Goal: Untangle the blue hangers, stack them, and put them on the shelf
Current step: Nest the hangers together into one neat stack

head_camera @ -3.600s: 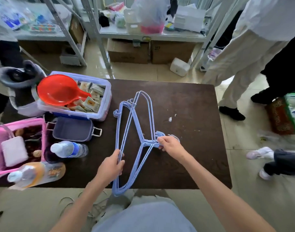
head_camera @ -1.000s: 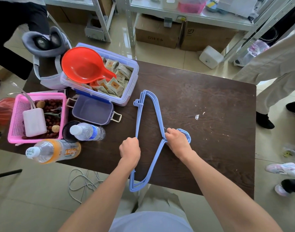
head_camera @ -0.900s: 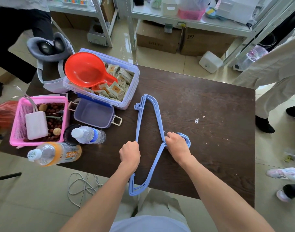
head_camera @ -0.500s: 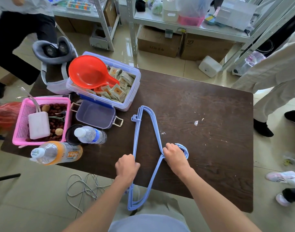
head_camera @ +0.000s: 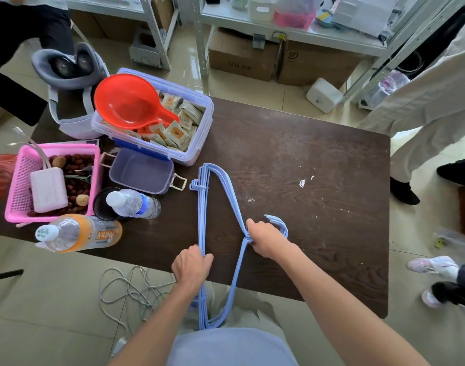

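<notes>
Several light blue wire hangers (head_camera: 227,191) lie stacked as one bundle on the dark wooden table (head_camera: 318,159), their near corner hanging past the front edge. My left hand (head_camera: 191,265) is closed around the long straight bars at the table's front edge. My right hand (head_camera: 264,239) grips the bundle at the necks, with the hooks curling out to its right. A metal shelf (head_camera: 284,33) stands beyond the table.
On the table's left stand a clear box (head_camera: 199,133) of snack packets with a red scoop (head_camera: 128,101), a small purple tub (head_camera: 141,171), a pink basket (head_camera: 20,196) and two bottles (head_camera: 133,203). People stand at the right and far left. Cables (head_camera: 131,289) lie on the floor.
The loose hangers have been drawn together into one neat bundle, and both hands have pulled it toward me so that it overhangs the table's front edge. The camera has tilted.
</notes>
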Demonstrator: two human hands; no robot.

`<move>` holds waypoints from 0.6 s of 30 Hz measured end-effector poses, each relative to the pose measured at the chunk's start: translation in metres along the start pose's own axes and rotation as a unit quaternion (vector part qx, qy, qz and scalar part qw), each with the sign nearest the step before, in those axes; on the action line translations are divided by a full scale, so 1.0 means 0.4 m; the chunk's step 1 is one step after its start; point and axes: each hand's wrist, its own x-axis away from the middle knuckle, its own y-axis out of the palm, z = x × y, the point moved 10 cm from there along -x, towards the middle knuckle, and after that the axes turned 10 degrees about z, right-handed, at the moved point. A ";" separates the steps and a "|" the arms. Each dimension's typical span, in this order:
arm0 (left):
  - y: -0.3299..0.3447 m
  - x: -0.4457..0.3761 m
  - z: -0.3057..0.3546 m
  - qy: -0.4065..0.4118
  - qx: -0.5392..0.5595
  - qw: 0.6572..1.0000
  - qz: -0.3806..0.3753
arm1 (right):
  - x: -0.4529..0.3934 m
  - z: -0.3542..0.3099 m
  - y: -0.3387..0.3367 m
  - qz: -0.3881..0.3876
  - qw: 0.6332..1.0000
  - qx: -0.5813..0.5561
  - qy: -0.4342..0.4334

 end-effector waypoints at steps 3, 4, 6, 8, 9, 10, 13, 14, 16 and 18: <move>0.031 0.002 -0.043 -0.063 0.103 0.992 -0.034 | 0.019 0.001 0.017 -0.038 0.993 -0.106 0.020; 0.045 0.004 -0.058 -0.094 0.170 0.980 -0.048 | 0.028 -0.004 0.027 -0.051 0.988 -0.141 0.023; 0.058 0.005 -0.067 -0.129 0.268 0.952 -0.071 | 0.052 -0.008 0.041 -0.073 0.981 -0.180 0.026; 0.035 -0.010 -0.049 -0.092 0.282 0.951 -0.085 | 0.081 -0.008 0.036 -0.101 0.963 -0.249 0.035; 0.022 -0.015 -0.037 -0.076 0.291 0.949 -0.099 | 0.101 -0.006 0.036 -0.124 0.940 -0.314 0.056; 0.006 -0.020 -0.024 -0.063 0.310 0.942 -0.110 | 0.123 -0.005 0.042 -0.149 0.904 -0.390 0.086; -0.032 -0.040 0.008 -0.010 0.290 0.950 -0.119 | 0.178 -0.010 0.045 -0.149 0.835 -0.496 0.186; -0.044 -0.038 0.021 0.006 0.276 0.954 -0.120 | 0.183 -0.008 0.038 -0.112 0.849 -0.479 0.193; -0.059 -0.033 0.031 0.010 0.268 0.957 -0.114 | 0.183 -0.010 0.006 -0.028 0.917 -0.363 0.161; -0.069 -0.029 0.032 0.009 0.274 0.956 -0.108 | 0.186 -0.017 -0.020 0.006 0.938 -0.313 0.149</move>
